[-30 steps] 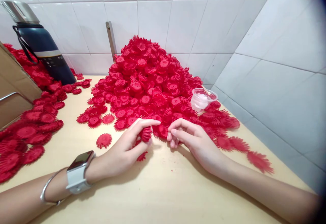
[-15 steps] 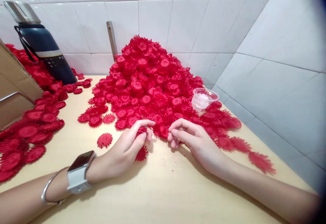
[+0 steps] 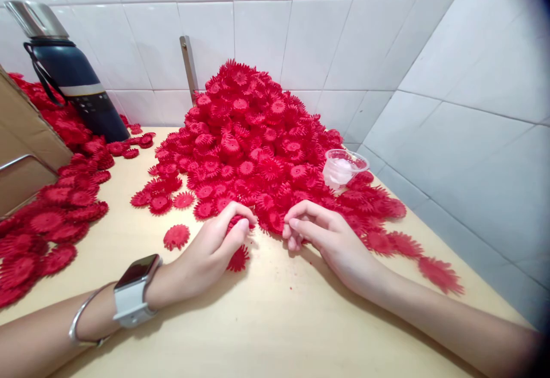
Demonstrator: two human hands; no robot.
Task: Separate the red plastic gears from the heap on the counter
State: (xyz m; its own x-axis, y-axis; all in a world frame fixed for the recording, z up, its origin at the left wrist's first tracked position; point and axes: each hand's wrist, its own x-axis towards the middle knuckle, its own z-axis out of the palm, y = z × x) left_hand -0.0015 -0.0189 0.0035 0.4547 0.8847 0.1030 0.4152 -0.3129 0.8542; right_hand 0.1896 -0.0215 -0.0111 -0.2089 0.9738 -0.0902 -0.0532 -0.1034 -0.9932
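Observation:
My left hand [image 3: 215, 246], with a watch and a bangle on its wrist, is closed around red fringed discs; one disc [image 3: 239, 258] shows below its fingers and red fringe shows between thumb and forefinger. Across a small gap, my right hand [image 3: 320, 232] has thumb and forefinger pinched together, and whatever they may hold is too small to make out. Behind both hands rises a large pile of red fringed discs [image 3: 258, 143]. A single loose disc [image 3: 176, 236] lies flat to the left of my left hand.
A clear plastic cup [image 3: 344, 169] sits at the pile's right side. More red discs [image 3: 47, 220] lie at the left, beside a cardboard box [image 3: 26, 143] and a dark blue bottle [image 3: 81, 80]. White tiled walls stand behind and at the right of the pale table [image 3: 275, 332].
My left forefinger has curled in toward the thumb, over the red disc in that hand. My right hand has stayed in place.

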